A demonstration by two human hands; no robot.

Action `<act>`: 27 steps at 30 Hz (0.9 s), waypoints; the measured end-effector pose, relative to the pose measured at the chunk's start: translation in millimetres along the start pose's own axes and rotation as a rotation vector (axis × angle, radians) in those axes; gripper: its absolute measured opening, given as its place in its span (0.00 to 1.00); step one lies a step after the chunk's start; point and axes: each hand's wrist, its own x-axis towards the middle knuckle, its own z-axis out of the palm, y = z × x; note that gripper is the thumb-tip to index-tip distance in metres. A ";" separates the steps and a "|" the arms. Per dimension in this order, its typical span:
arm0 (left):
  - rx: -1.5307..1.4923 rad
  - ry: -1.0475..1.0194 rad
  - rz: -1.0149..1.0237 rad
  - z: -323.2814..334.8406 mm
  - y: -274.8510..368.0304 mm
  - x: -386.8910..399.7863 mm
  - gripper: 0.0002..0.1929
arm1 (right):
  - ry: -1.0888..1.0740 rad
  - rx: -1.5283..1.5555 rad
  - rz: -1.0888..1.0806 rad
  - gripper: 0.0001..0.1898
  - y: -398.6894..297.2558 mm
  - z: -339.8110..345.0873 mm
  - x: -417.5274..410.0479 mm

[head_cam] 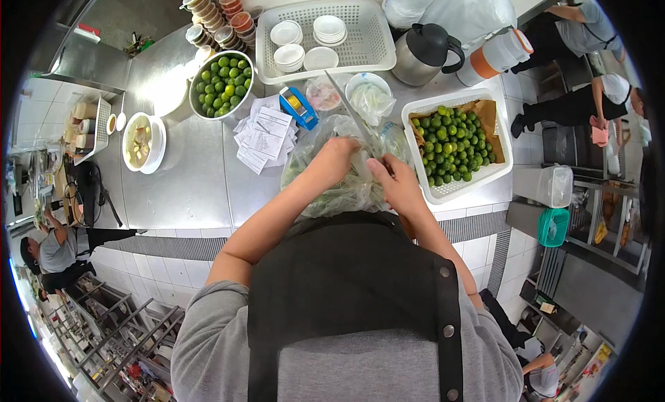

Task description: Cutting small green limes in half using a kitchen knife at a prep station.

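My right hand (401, 181) grips the dark handle of a long knife (349, 106), its blade slanting up and to the left. My left hand (337, 151) is beside the blade, fingers pinched on a clear plastic bag (311, 163). Green leafy vegetables show through the bag, which lies against the table's front edge by my dark apron (348, 277). Just beyond the hands stand a white bowl (368, 85) holding a knotted plastic bag and a small clear bag (323, 94) with pinkish contents. The left fingertips are partly hidden.
A perforated basket of small green citrus fruit (452, 142) sits at right; a metal pot of limes (222, 85), paper slips (267, 137) and a blue tape dispenser (298, 108) are left. Small dishes (288, 56), a thermal jug (423, 54) and a soup bowl (140, 142) stand on the steel table.
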 end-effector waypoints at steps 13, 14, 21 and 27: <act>0.238 -0.085 -0.106 40.7 13.5 16.8 0.09 | 0.089 0.071 0.082 0.33 14.1 -17.2 -4.8; 0.237 -0.088 -0.102 41.9 13.7 18.1 0.09 | 0.094 0.072 0.084 0.33 14.4 -18.3 -4.0; 0.099 -0.059 -0.160 16.5 12.3 6.8 0.14 | 0.127 0.069 0.019 0.26 18.8 -27.0 5.2; -0.825 0.073 -0.304 -29.3 12.9 -29.5 0.16 | 0.090 0.037 -0.024 0.25 14.0 -26.4 7.5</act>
